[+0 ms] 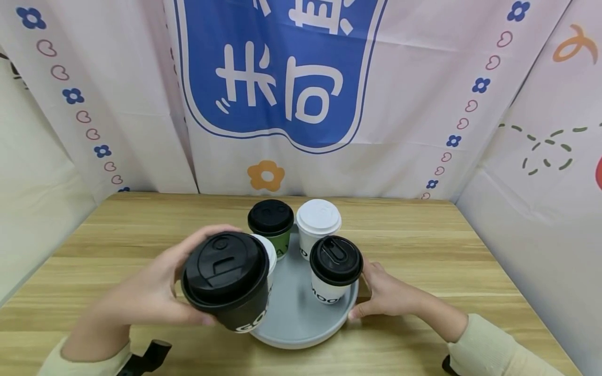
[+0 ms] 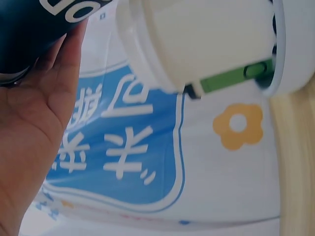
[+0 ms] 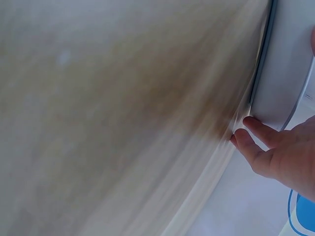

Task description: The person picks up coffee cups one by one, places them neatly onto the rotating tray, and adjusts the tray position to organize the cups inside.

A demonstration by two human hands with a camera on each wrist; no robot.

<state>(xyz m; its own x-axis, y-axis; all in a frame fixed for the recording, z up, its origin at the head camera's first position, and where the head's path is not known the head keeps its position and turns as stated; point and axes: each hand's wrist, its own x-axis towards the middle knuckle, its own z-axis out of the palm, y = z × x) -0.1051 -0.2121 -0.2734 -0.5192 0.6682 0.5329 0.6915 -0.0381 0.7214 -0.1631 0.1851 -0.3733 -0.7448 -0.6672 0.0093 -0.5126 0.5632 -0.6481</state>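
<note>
My left hand (image 1: 157, 284) holds a black paper cup (image 1: 244, 308) by its side, raised above the tray's left part. Its black lid faces the head camera, and white lettering marks the wall. A round grey tray (image 1: 296, 318) lies on the table, with my right hand (image 1: 392, 292) gripping its right rim, thumb toward the front. On the tray stand a green cup (image 1: 281, 244) with a black lid, a white cup (image 1: 308, 243) with a white lid and a white cup (image 1: 324, 290) with a black lid. Another white-lidded cup (image 1: 267, 249) is mostly hidden behind the black one.
The wooden table (image 1: 423, 240) ends at the back against a hanging cloth (image 1: 404, 104) with a blue printed panel. More pale cloth walls (image 1: 541, 209) rise at both sides.
</note>
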